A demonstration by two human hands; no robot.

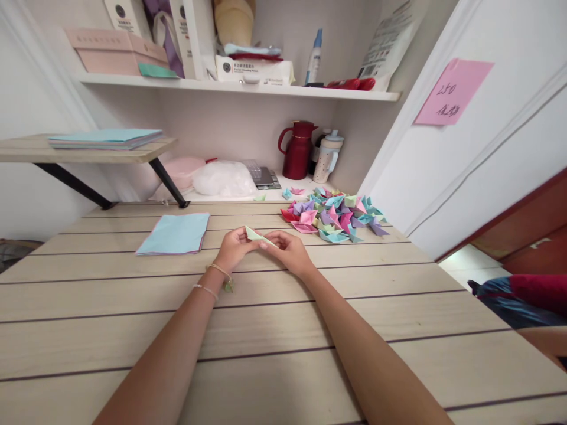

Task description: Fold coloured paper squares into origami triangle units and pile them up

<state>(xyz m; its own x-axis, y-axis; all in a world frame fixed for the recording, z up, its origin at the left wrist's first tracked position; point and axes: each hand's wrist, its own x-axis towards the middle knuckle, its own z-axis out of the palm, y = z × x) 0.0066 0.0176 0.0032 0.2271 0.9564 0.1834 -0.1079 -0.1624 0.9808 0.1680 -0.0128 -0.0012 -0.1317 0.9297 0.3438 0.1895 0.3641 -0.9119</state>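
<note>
Between my two hands, just above the table, is a small piece of folded pale green paper (253, 234). My left hand (234, 248) pinches its left end, thumb against the fingers. On the other end, my right hand (286, 249) closes with thumb and fingers; part of the paper is hidden behind them. To the right and behind lies a heap of folded paper boats (334, 215) in pink, blue, purple and green. A stack of light blue square paper (173, 234) rests on the table left of my hands.
The slatted table (266, 330) reaches toward me. A small raised shelf (133, 154) at left bears more coloured paper (106, 139). Behind stand a red jug (299, 150), a speckled cup (326, 159) and a white plastic bag (225, 179). A person's clothed leg (500, 298) shows at right.
</note>
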